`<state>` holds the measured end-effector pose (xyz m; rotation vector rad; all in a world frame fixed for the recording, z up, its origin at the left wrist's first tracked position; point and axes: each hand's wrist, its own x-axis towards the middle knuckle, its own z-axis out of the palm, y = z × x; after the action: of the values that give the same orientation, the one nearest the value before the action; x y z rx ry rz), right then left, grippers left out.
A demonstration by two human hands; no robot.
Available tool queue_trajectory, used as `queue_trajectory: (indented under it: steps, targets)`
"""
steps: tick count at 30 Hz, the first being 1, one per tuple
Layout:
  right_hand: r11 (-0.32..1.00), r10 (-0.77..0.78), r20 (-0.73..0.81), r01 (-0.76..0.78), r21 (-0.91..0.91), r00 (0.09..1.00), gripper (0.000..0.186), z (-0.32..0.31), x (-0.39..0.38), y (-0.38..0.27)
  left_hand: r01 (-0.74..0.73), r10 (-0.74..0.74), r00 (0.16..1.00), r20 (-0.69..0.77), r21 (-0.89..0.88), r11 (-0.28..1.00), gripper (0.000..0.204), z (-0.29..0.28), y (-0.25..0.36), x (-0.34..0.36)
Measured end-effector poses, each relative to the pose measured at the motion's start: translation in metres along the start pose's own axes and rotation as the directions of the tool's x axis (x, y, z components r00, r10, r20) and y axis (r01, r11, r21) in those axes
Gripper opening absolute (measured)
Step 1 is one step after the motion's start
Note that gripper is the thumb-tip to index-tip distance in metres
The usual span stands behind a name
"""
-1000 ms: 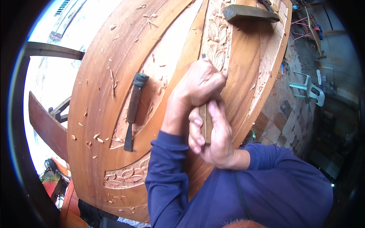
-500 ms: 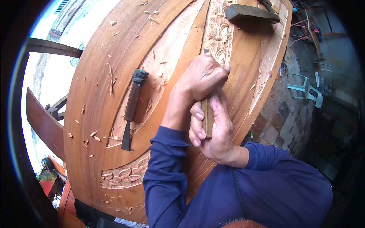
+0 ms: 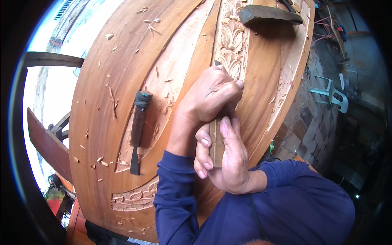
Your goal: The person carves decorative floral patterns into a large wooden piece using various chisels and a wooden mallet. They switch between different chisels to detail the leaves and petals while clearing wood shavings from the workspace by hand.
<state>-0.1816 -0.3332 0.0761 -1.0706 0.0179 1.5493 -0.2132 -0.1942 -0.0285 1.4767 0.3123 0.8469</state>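
Observation:
Both my hands grip one wood-handled chisel (image 3: 217,143) over a large carved wooden panel (image 3: 96,134). My left hand (image 3: 212,92) is a fist around its front part, resting at the lower end of a leaf-and-flower relief strip (image 3: 232,36). Only a bit of dark blade pokes out beyond that fist, so its cutting edge is hard to make out. Behind it, my right hand (image 3: 230,157) wraps the squared handle, fingers on one side and thumb along the top. A second chisel (image 3: 138,126), its handle end bound with dark wrapping, lies on the panel to the left.
A dark wooden block (image 3: 267,15) lies across the panel's far end, with part of another dark tool behind it. Shavings are scattered over the surface. Beyond the right edge, a pale green plastic chair (image 3: 330,94) is on the tiled floor. Wooden beams (image 3: 53,60) stand at left.
The view has shifted slightly, so panel and hands appear lower. My grip on the chisel is the same; its handle end sits slightly closer to my body.

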Motion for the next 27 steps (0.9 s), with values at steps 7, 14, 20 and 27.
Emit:
queue_trajectory:
  steps: [7,14,20,27]
  targets:
    - [0.999,0.041,0.048,-0.041,-0.006,0.998,0.033,-0.026,0.011,-0.022,-0.092,0.097,0.991,-0.090,0.052,0.994,0.045,0.011,-0.005,0.011]
    - [0.990,0.126,-0.008,-0.126,-0.065,0.992,0.043,-0.019,0.006,-0.045,-0.024,0.031,0.991,-0.134,0.053,0.998,0.042,0.019,-0.003,0.008]
    - [0.984,0.124,0.025,-0.120,-0.132,0.992,0.042,-0.042,0.008,-0.050,-0.045,0.063,0.981,-0.182,0.103,0.994,0.043,0.030,-0.009,0.012]
    - [0.987,0.106,0.122,-0.089,-0.137,0.987,0.034,-0.064,0.022,-0.047,-0.085,0.163,0.967,-0.194,0.360,0.929,0.042,0.027,-0.008,0.016]
